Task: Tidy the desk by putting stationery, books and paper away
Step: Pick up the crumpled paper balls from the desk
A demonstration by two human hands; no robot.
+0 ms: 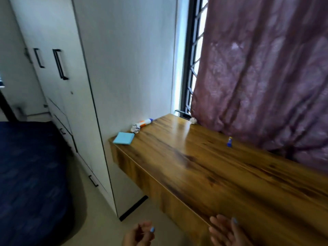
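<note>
Neither grip holds anything. At the near edge of the tabletop (204, 167) the right hand (229, 231) is spread, palm up and fingers loose, while the left hand (138, 235) hangs just off that edge over the floor, fingers curled loosely around nothing I can make out. Both look free and ready for the next pick, I would say.

Most of the tabletop is bare wood. Further along, near the back edge by the curtain (266, 68), a small blue glue stick (229, 141) stands upright on its own, well apart from everything else.

At the far end the leftovers bunch against the wardrobe (124, 59): a pad of blue sticky notes (123, 138) lies flat at the corner, a crumpled paper ball (135, 129) sits just beyond it, and an orange-and-white tube (145, 122) lies on its side touching the wall panel. A second paper ball (193, 120) rests in the far corner under the window, tucked at the curtain's hem.

Those five pieces seem to be what remains to clear.
</note>
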